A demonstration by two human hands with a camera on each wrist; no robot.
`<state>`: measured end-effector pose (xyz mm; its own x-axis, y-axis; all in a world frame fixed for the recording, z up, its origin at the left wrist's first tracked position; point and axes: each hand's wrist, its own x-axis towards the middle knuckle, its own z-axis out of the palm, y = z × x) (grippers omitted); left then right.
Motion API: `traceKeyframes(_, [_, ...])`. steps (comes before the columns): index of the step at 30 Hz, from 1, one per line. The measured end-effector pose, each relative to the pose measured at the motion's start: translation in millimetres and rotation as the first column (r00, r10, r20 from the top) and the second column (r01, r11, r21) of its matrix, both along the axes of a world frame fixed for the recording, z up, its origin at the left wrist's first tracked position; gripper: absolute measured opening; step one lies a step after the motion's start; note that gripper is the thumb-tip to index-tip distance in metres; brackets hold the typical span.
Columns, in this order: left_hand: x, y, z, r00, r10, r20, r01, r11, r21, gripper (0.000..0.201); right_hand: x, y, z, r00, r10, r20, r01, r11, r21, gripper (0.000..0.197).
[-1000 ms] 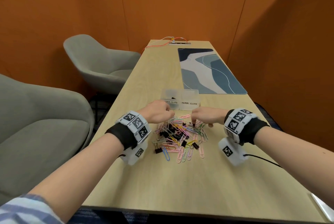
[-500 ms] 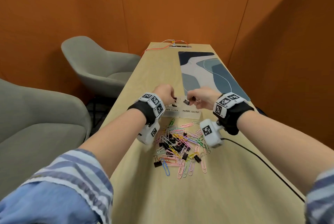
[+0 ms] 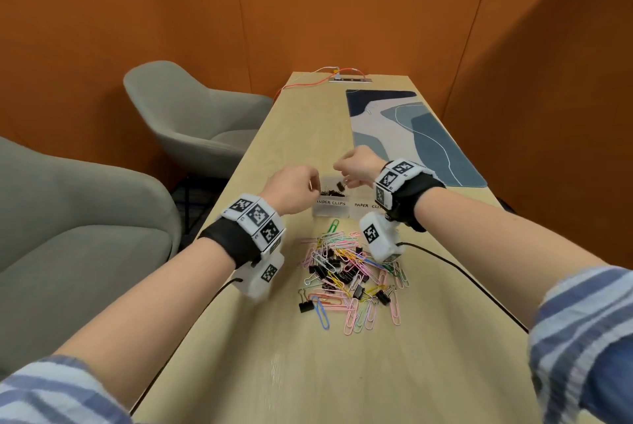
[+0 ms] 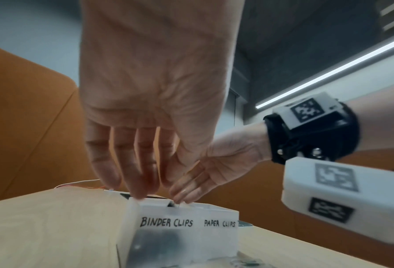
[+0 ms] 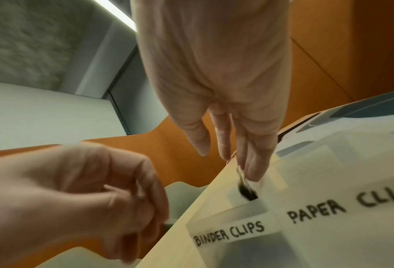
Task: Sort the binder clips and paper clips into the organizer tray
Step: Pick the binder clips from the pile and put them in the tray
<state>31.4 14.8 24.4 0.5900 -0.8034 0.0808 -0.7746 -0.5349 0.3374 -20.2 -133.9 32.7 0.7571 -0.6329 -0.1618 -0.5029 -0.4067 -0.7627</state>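
The translucent organizer tray [image 3: 330, 210] [image 4: 214, 235] [image 5: 329, 235] carries the labels BINDER CLIPS on its left compartment and PAPER CLIPS on its right. Both hands hover over the binder side, where several black clips lie. My left hand [image 3: 310, 184] [image 4: 134, 188] [image 5: 134, 208] holds nothing, its fingers hanging down. My right hand [image 3: 342, 177] [image 5: 228, 154] [image 4: 184, 192] has straight fingers, the thumb apart. A black binder clip [image 3: 340, 186] [image 5: 247, 192] [image 4: 169, 204] is just under its fingertips, above that compartment. The mixed pile of clips [image 3: 349, 273] lies nearer me.
A blue patterned desk mat [image 3: 411, 136] lies beyond the tray on the right. Two grey chairs [image 3: 191, 122] [image 3: 68, 235] stand left of the table. Black wrist cables [image 3: 462, 273] trail across the wood. A power strip [image 3: 349, 80] sits at the far end.
Both hands left the pile and moved forward to the tray, each carrying a black binder clip. The left hand's clip is gone from its fingers; the right hand's fingers have straightened over the binder compartment.
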Motion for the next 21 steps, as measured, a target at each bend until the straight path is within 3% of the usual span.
traceKeyframes(4, [-25.4,15.8,-5.3,0.969,-0.217,-0.119,0.236,0.954,0.182,0.014,-35.2,15.6,8.0,0.994,0.103,0.037,-0.092,0.972,-0.217,0.027])
traceKeyframes(6, [-35.7,19.7,-10.7,0.943,-0.267,-0.197,0.308,0.925,0.223,0.017,-56.4,26.9,7.1,0.972,0.222,-0.082,-0.236,0.938,-0.253,0.027])
traceKeyframes(9, [-46.9,20.4,-18.6,0.931,-0.286,-0.228,0.35,0.879,0.323,0.035,-86.4,44.9,-3.3,0.817,0.416,-0.399,-0.534,0.808,-0.25,0.021])
traceKeyframes(11, [-52.5,19.8,-22.2,0.937,-0.301,-0.178,0.345,0.877,0.335,0.037,-100.8,52.8,-18.4,0.742,0.442,-0.504,-0.632,0.712,-0.307,0.025])
traceKeyframes(14, [-55.7,18.6,-25.4,0.94,-0.304,-0.154,0.338,0.892,0.301,0.031,-110.2,54.8,-39.5,0.792,0.419,-0.445,-0.591,0.709,-0.385,0.035])
traceKeyframes(21, [-43.1,30.6,-24.4,0.94,-0.269,-0.211,0.307,0.935,0.177,0.009,-120.3,33.1,-43.2,0.919,0.313,-0.24,-0.389,0.825,-0.409,0.018])
